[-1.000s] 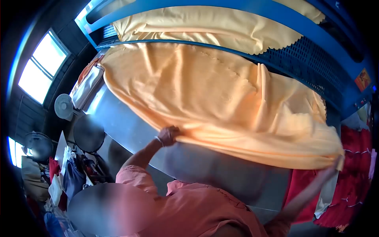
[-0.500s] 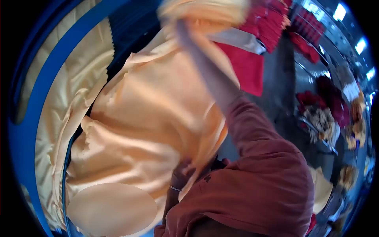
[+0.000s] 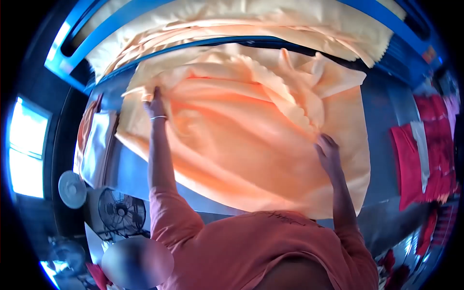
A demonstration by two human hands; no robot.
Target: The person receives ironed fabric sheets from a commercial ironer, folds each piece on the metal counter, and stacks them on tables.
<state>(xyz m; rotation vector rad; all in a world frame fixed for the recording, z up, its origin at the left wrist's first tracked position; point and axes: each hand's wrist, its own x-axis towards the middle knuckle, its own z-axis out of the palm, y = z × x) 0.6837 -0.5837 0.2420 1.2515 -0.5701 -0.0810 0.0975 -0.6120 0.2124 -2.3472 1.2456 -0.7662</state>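
A large peach cloth [image 3: 232, 145] with a scalloped edge lies in loose folds across the metal table [image 3: 133, 166]. At its upper left, my left hand [image 3: 155, 105], with a white band at the wrist, is closed on a bunched part of the cloth. My right hand [image 3: 327, 147] is at the right of the cloth, its fingers closed on the scalloped edge that runs down from the upper middle. Part of the cloth is folded over itself between the two hands.
Beyond the table stands a blue machine frame [image 3: 369, 7] with more pale cloth [image 3: 241, 17] in it. Folded white cloth [image 3: 96, 145] lies at the left end, red bundles [image 3: 437, 145] at the right. A black fan [image 3: 121, 209] and a white fan [image 3: 72, 189] stand at lower left.
The view has swung right and back. The peach cloth, earlier stretched out lengthwise, is now folded over itself. My left hand has moved to the upper left, my right hand inward to the scalloped edge.
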